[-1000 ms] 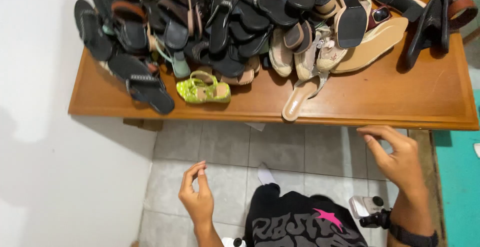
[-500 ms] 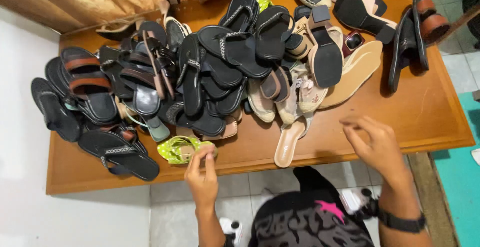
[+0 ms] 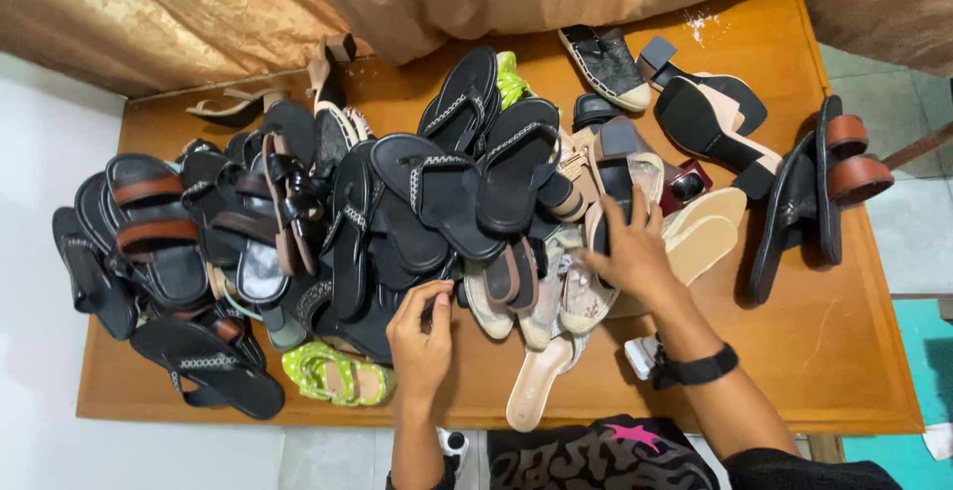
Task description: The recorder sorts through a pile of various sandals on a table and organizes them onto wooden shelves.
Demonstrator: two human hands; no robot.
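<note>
A wooden table (image 3: 794,351) is seen from above, loaded with a heap of sandals and slippers. The left hand (image 3: 422,336) is placed at the near edge of the heap, its fingers (image 3: 434,303) drawn together on the rim of a black slipper (image 3: 372,326) low in the pile; whether the slipper is truly gripped cannot be told. The right hand (image 3: 633,252) is laid further into the heap, its fingers (image 3: 617,214) spread apart over a black heeled sandal (image 3: 613,167) and the beige sandals (image 3: 571,291) just beside it. A dark watch (image 3: 695,366) is worn on the right wrist.

Most of the heap is made up of black flat sandals (image 3: 447,192), stacked across one another in the middle of the table. At the left, black sandals with brown straps (image 3: 149,217) are found. A lime-green sandal (image 3: 338,371) lies near the front edge, just left of the left hand, and a beige sole (image 3: 536,386) is turned over at the edge between the two arms. To the right, well apart from the hands, a pair of black sandals with brown bands (image 3: 814,192) stands on edge, and black block-heeled shoes (image 3: 705,118) lie behind. A tan curtain (image 3: 199,3) hangs along the far side.
</note>
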